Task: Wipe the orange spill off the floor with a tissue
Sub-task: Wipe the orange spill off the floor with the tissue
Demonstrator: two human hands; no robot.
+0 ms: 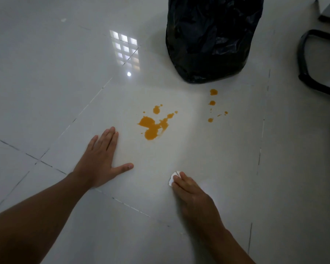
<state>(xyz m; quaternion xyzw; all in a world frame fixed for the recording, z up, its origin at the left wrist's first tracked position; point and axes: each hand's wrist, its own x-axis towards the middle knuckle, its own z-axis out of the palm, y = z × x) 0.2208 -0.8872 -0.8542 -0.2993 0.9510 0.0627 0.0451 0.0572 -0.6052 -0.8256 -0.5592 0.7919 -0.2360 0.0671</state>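
Glossy pale floor tiles point(46, 73) carry the orange spill point(152, 128), with smaller drops point(212, 102) trailing toward a black bin bag point(210, 39). Left hand point(101, 159) lies flat, fingers straight, palm on the floor just beside the main puddle, likely as a brace. Right hand point(189, 191) presses a small wadded tissue point(172, 179) under its fingertips, seemingly ready to push ahead. No wiping shows yet; the puddle sits well ahead of the tissue and slightly left.

The glossy tiled floor point(198, 149) carries an orange spill point(152, 127), scattered droplets point(212, 102) and a black bag point(210, 39).
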